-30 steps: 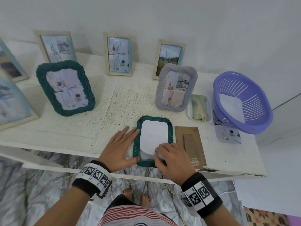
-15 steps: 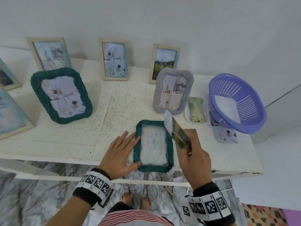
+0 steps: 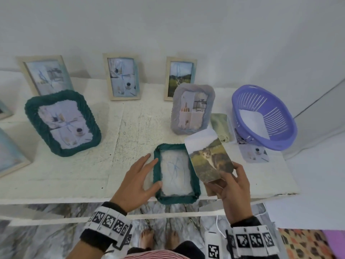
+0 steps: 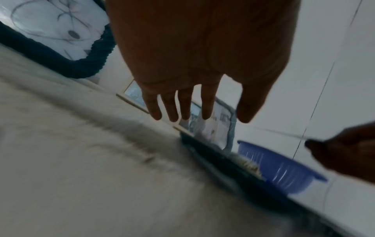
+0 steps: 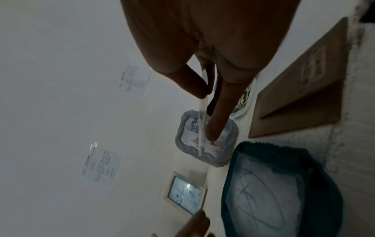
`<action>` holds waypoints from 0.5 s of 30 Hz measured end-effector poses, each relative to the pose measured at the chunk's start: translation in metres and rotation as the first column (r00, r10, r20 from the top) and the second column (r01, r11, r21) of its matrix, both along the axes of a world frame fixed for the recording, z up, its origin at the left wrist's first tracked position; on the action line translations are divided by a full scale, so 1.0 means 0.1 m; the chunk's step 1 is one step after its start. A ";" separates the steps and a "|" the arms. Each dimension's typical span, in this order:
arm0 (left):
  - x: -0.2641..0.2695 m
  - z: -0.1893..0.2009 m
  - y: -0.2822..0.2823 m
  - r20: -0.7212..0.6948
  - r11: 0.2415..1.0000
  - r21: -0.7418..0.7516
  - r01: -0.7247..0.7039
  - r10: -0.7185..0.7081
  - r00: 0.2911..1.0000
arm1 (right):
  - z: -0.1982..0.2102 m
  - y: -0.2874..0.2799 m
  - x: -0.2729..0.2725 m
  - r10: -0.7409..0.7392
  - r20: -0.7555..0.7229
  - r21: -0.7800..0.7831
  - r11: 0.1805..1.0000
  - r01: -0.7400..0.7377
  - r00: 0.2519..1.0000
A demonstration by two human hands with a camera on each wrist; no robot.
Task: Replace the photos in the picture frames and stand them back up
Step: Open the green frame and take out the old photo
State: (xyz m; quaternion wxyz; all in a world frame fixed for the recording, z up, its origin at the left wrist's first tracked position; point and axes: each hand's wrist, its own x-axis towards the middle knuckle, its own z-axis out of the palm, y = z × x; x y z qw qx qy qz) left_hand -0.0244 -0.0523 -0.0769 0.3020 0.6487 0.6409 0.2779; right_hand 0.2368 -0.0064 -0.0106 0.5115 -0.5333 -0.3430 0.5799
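Right hand pinches photo by its near end, picture side up, long axis running away from the person and tilted left, just right of the frame. Frame lies flat at the table front edge, long axis front-to-back. Left hand spread, fingers straight, resting at frame's left rim.

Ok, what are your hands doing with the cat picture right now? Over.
Right hand pinches cat photo, lifted off table. Left hand flat, steadying small green frame, lying face-down, open. Brown backing board beside it; nothing blocking.
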 end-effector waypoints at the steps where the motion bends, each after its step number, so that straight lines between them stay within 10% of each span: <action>1: 0.05 0.09 0.03 0.056 0.999 0.034 -0.041 0.039 0.998 | -0.01 -0.01 -0.01 0.018 -0.027 -0.015 1.000 -0.019 0.999; 6: 0.50 0.54 0.27 0.481 0.991 -0.117 -0.061 0.110 0.870 | 0.02 0.00 0.04 0.156 -0.020 -0.039 0.987 -0.157 0.988; 11: 1.01 0.59 0.49 0.581 0.984 -0.153 -0.088 0.161 0.798 | 0.05 0.14 0.34 0.285 0.214 -0.043 0.958 -0.283 0.934; 15: 1.33 0.57 0.64 0.569 0.980 -0.130 -0.148 0.196 0.799 | 0.00 0.43 0.86 0.150 0.726 0.142 0.922 -0.359 0.672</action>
